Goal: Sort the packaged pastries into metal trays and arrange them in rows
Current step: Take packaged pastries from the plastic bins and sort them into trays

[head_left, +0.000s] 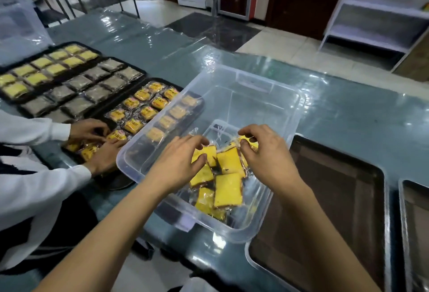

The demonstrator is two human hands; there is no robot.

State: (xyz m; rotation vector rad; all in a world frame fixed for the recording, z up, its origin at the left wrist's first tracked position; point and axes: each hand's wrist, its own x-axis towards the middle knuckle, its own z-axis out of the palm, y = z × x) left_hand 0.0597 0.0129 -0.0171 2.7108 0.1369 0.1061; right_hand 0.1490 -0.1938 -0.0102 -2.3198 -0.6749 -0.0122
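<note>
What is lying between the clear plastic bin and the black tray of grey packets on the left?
In the head view, a black tray of orange-labelled pastries lies between the clear plastic bin and the tray of grey packets; the bin's left wall overlaps it.

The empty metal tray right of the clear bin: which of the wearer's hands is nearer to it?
Right. The right hand is in the clear bin, at its tray-side edge beside the empty metal tray. The left hand reaches in from the bin's opposite side.

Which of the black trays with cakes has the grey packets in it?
The middle black tray, second from the far end, holds the grey packets. The farthest black tray holds plain yellow packets, and the nearest black tray holds orange-labelled packets.
</note>
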